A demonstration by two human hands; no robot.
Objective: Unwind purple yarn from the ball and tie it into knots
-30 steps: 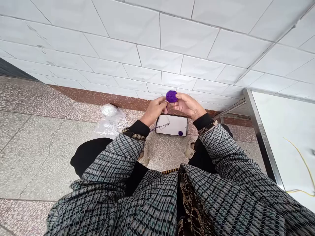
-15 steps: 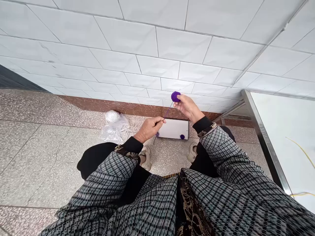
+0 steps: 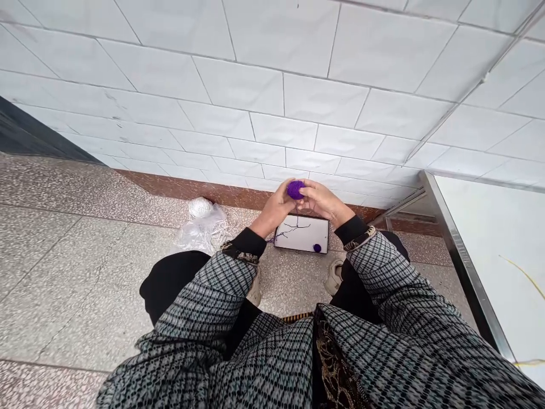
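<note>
A small purple crocheted piece (image 3: 295,189) is held up in front of me between both hands. My left hand (image 3: 277,208) pinches its left side, fingers closed on it. My right hand (image 3: 322,201) grips its right side from above. A purple thread hangs down from the piece over a white tray (image 3: 303,238) lying on the floor below my hands. A tiny purple ball (image 3: 317,247) sits in the tray's near right corner, and loose purple thread (image 3: 293,229) lies across the tray.
A clear plastic bag with a ball of white yarn (image 3: 201,208) lies on the speckled floor to the left, against the tiled wall. A white metal-edged table (image 3: 481,227) with a yellow cord stands at right. My shoes (image 3: 334,274) rest beside the tray.
My left hand has come back up from near the tray to the purple piece. My right hand has lowered slightly, so both hands meet on it again.
</note>
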